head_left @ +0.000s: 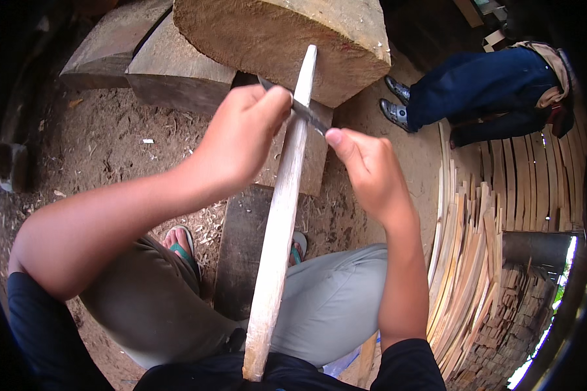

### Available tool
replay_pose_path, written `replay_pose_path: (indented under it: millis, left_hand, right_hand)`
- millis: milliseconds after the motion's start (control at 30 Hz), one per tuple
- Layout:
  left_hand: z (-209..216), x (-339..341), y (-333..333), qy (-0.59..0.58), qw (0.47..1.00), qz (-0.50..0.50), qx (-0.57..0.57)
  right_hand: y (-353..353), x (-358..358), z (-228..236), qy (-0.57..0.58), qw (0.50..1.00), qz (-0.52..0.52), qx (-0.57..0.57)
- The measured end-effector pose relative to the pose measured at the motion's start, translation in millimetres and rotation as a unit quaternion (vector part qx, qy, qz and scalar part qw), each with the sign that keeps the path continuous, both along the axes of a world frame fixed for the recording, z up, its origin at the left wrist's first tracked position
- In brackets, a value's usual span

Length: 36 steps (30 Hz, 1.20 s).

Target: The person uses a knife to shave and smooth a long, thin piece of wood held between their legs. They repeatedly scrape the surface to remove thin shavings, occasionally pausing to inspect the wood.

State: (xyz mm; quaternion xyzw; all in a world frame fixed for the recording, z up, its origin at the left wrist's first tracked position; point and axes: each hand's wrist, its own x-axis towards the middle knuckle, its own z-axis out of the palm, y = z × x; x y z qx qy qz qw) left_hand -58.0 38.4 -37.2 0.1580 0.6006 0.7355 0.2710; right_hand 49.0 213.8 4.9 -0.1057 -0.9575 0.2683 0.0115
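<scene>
Stick [284, 195]: runs from the person's torso, between the legs, up to the big log block [280, 36]; tip overlaps its face, can't tell if touching.
Blocks: two more wood blocks [176, 68] left of the big one.
Ground: dirt, shavings [209, 225] by the left foot; dark plank [241, 244] between the feet.
Right side: long bundle of strips [463, 260], stacked short pieces [518, 313] past it; another person [482, 88] beyond.
Stick look: pale, bare, long, tapering to a narrow tip.
Blade [316, 122]: dark metal, crosswise over the stick's upper part.
Left hand [244, 127]: fisted round blade's left end.
Right hand [372, 166]: fingers curled, gripping right end, thumb forward.
Arms: both reaching forward, left elbow out wide.
</scene>
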Motion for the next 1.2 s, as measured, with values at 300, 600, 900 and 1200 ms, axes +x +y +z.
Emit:
replay_pose_path:
  millis: [300,600,900,1200]
  left_hand:
    - [-1.2,-2.3,1.9,0.036,0.999,-0.014,-0.032]
    - [-1.1,-0.4,0.7,0.031,0.999,-0.032,-0.030]
    - [3.7,-2.8,0.5,0.008,0.999,-0.028,-0.040]
    - [3.3,-4.3,1.5,0.020,0.998,-0.035,-0.046]
  right_hand:
    - [-0.2,0.1,-3.1,0.014,1.000,-0.007,-0.017]
    - [-0.5,5.7,-1.5,-0.002,1.000,-0.012,-0.022]
    - [-0.9,-2.7,1.7,0.002,1.000,-0.015,0.008]
    - [0.3,1.6,-3.5,0.016,0.999,-0.014,-0.025]
